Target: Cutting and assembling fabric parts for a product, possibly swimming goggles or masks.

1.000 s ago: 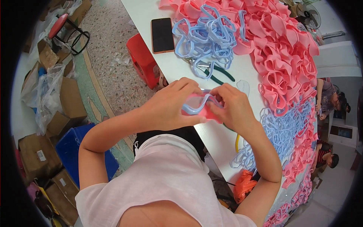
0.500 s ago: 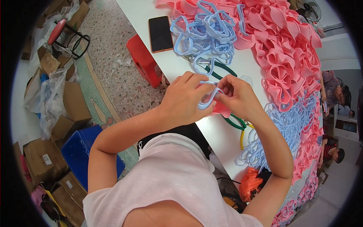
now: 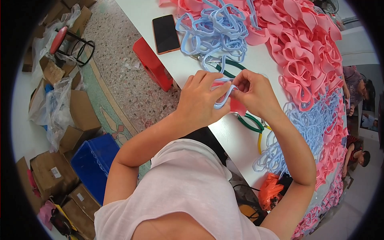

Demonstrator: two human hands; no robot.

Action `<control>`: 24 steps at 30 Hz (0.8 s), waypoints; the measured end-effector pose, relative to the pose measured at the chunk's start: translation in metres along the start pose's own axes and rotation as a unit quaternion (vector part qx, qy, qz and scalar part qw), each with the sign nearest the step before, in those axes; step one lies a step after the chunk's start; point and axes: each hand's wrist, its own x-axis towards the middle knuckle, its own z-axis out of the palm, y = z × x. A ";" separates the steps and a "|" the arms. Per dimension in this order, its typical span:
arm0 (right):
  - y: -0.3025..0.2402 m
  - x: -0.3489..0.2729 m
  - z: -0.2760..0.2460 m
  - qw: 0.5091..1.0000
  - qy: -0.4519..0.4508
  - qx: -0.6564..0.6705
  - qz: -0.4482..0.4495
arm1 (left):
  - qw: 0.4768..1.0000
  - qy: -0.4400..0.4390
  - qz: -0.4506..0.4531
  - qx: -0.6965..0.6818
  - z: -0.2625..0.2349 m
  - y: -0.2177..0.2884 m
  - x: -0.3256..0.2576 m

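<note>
Pale blue strap loop [image 3: 222, 98] pinched between left hand [image 3: 202, 102] and right hand [image 3: 256, 93], above white table [image 3: 232, 138].

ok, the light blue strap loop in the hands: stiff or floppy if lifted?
Probably floppy: the light blue strap loop bends in a tight curve between the left hand and right hand. Likely light too, since fingertips alone pinch it. The tangled pile of similar blue loops on the white table suggests they snag on each other.

Person's wearing a pale pink short-sleeve t-shirt [image 3: 188, 192], kinda loose, forearms bare, nothing on the left hand [image 3: 202, 102] or right hand [image 3: 256, 92].
</note>
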 end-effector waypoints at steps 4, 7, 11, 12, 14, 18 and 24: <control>0.005 0.001 0.002 0.999 0.033 0.002 -0.028 | 1.000 0.000 -0.007 0.002 0.003 0.002 0.001; 0.004 0.003 0.003 1.000 0.023 0.015 0.004 | 1.000 0.002 -0.002 0.008 0.008 0.000 -0.001; 0.005 0.006 0.002 0.999 0.018 0.019 0.026 | 1.000 0.020 0.013 0.018 0.016 -0.006 -0.003; 0.004 0.006 0.002 1.000 0.010 0.002 0.021 | 0.999 0.024 0.014 0.015 0.017 -0.007 -0.004; 0.002 0.006 -0.001 1.000 0.005 -0.015 0.019 | 0.999 0.027 0.017 0.009 0.019 -0.007 -0.004; 0.004 0.005 0.000 1.000 0.031 -0.005 -0.003 | 0.999 0.042 0.003 0.002 0.018 -0.007 -0.002; 0.010 0.004 0.007 0.997 0.074 0.022 -0.015 | 0.999 0.049 0.001 0.002 0.020 -0.006 0.000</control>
